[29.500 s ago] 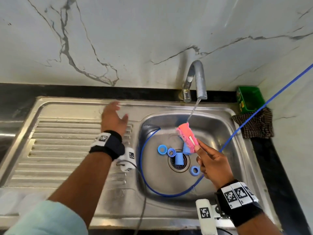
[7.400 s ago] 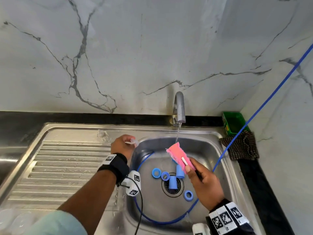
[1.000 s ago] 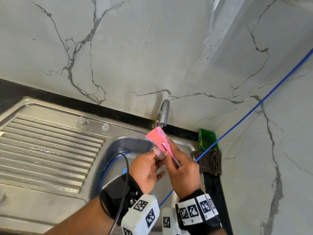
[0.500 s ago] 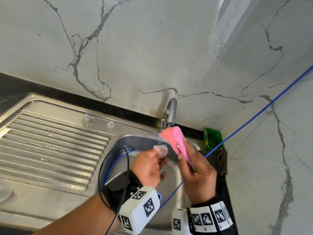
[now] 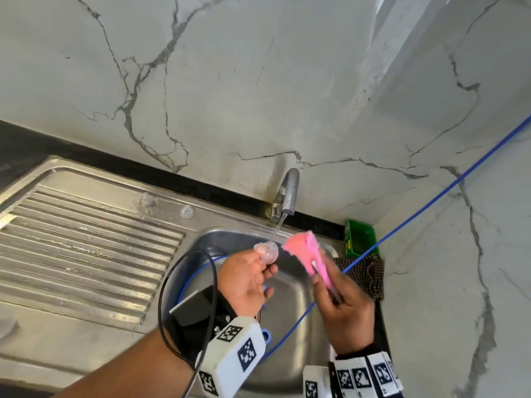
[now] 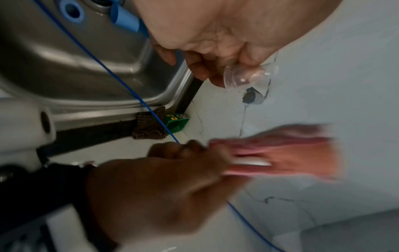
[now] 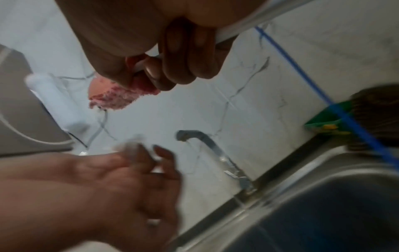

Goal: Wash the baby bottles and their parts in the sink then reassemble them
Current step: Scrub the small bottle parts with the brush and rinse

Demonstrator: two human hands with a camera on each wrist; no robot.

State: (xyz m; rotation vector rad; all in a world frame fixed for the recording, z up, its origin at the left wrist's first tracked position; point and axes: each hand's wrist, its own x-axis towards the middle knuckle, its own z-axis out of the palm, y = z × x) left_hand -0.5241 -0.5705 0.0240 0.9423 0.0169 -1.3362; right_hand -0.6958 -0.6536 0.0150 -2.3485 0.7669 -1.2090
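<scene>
My left hand (image 5: 250,278) pinches a clear silicone nipple (image 5: 267,250) over the sink basin (image 5: 290,288), right under the thin stream from the tap (image 5: 287,193). The left wrist view shows the nipple (image 6: 248,76) held at my fingertips (image 6: 215,80). My right hand (image 5: 342,308) grips the handle of a pink sponge brush (image 5: 309,252), its head just right of the nipple and apart from it. Two more clear nipples (image 5: 148,200) (image 5: 186,211) stand on the sink ledge behind the drainboard. Blue bottle parts (image 6: 125,18) (image 6: 71,12) lie at the drain.
The ribbed drainboard (image 5: 80,248) stretches to the left. A green box (image 5: 360,238) and a dark checked cloth (image 5: 365,272) sit in the right corner. A blue cable (image 5: 431,196) runs from the upper right down into the basin. A marble wall rises behind.
My hands have parted: the brush head has come off the nipple and moved right, while my left hand holds the nipple under the running water.
</scene>
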